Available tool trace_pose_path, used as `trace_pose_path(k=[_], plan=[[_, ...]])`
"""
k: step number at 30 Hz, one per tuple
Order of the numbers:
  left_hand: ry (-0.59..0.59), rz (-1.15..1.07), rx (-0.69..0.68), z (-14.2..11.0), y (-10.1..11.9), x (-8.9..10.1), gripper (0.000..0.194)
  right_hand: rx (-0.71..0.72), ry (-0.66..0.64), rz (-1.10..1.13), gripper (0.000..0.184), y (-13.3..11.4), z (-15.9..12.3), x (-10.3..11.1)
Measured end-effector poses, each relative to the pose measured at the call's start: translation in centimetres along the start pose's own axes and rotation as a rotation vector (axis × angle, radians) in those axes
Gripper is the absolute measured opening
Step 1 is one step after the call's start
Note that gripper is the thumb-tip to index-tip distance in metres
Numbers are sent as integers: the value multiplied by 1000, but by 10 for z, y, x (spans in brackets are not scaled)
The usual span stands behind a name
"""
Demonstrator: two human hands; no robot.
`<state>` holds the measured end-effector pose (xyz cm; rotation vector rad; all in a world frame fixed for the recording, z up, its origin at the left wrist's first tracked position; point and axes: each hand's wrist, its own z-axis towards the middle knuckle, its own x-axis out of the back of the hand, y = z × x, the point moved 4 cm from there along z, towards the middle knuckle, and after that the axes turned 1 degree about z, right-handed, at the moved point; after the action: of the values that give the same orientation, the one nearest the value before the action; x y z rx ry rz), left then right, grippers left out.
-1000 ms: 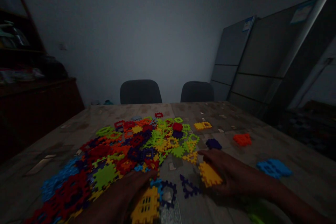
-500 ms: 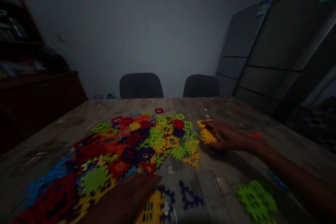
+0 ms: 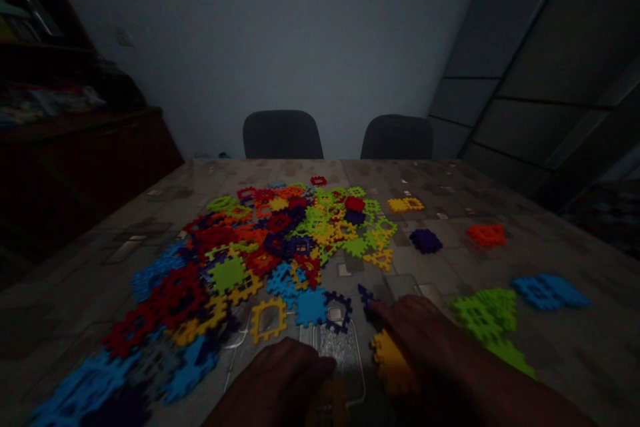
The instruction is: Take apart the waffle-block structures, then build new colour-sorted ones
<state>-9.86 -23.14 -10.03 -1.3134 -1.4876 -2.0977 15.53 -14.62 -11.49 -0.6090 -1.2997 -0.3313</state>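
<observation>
Near the table's front edge, my left hand [image 3: 280,377] is closed on a yellow window-like building piece [image 3: 327,403], dim and partly hidden by the fingers. To its right, my right hand [image 3: 425,333] grips a yellow toothed building piece [image 3: 393,363] between thumb and fingers. The two held pieces are apart. Just beyond the right fingers a dark purple triangular frame [image 3: 367,297] is partly covered. Ahead of my left hand lie a yellow frame [image 3: 269,320], a blue square [image 3: 311,307] and a dark purple frame [image 3: 339,312].
A wide heap of mixed building pieces [image 3: 270,240] spreads over the patterned table [image 3: 430,180]. Small groups sit on the right: green pieces [image 3: 485,313], blue pieces [image 3: 550,290], orange pieces [image 3: 487,235], purple pieces [image 3: 426,240] and yellow pieces [image 3: 405,204]. Two chairs [image 3: 283,135] stand behind.
My right hand reached out to the yellow pieces at the far right, then came back beside my left hand, still holding a yellow piece. My left hand stayed near the front, and the view tilted down.
</observation>
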Motion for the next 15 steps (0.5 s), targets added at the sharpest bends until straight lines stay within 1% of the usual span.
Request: trace_pose_path(k=[1, 3, 5, 6, 7, 9, 10, 11, 13, 15], plan=[[31, 29, -58, -1, 0, 2, 48, -1, 9, -13, 86, 0, -3, -10], [92, 86, -137, -1, -1, 2, 56, 28, -27, -7, 82, -4, -7, -24], [118, 143, -188, 3, 0, -2, 62, 23, -58, 20, 84, -12, -8, -25], [121, 175, -207, 7, 3, -5, 65, 6, -57, 37, 87, -17, -9, -19], [125, 209, -222, 12, 6, -6, 67, -19, -50, 58, 91, -22, -10, -9], [95, 265, -219, 26, 17, -8, 68, -58, -31, 112, 101, -31, -15, 19], [61, 281, -204, 34, 23, -8, 65, -97, -34, 135, 104, -33, -19, 35], [13, 287, -181, 42, 29, -6, 63, -124, -26, 143, 100, -33, -25, 52], [-84, 275, -130, 56, 43, -1, 61, -190, 119, 91, 71, -28, -45, 89], [-164, 260, -88, 68, 57, 6, 56, -273, 336, 28, 36, -18, -75, 119]])
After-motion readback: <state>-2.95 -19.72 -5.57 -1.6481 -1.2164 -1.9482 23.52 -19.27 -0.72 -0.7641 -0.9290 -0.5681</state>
